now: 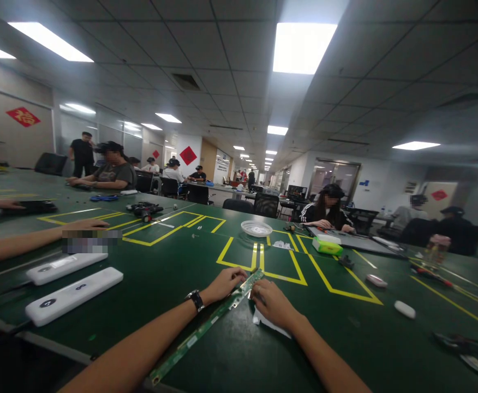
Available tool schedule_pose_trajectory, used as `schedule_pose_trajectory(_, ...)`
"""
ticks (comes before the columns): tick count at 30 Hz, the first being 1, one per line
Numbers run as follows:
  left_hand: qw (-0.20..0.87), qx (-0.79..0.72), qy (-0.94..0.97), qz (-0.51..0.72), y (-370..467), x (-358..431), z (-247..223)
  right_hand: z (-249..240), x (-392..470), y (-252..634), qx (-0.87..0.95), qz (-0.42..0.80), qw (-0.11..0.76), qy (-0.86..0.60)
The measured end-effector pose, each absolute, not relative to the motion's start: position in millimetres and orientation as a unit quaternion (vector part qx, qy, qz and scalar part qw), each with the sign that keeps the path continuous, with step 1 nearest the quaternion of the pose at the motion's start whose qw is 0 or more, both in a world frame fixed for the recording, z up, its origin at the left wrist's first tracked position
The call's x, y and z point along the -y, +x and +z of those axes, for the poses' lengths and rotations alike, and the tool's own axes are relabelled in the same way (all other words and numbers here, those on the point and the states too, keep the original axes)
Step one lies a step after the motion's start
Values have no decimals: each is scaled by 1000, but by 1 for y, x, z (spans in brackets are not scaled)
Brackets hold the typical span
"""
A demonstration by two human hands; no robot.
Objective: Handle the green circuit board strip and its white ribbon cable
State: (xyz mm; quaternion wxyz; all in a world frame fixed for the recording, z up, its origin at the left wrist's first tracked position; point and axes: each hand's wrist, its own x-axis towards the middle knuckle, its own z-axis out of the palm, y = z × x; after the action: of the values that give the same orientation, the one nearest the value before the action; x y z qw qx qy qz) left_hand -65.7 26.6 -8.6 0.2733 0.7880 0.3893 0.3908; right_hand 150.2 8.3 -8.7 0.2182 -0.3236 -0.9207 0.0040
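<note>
Circuit board slants from lower centre between a curled left hand and bunched right hand, grips unclear. White basket sits mid-frame on the green table under ceiling lights.

1 head-worn camera looks forward, close above the table.

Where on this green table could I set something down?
Mostly bare tabletop lies between the left forearm and white corded strips, and between the right forearm and white oval object. It's crowded around the left hand and right hand, with the circuit board and white paper there.
</note>
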Motion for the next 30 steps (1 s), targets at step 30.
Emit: schedule_pose_trajectory(30,240,-463,794,312,-49,-23,-19,-22,-26,170,818,57,287,-495)
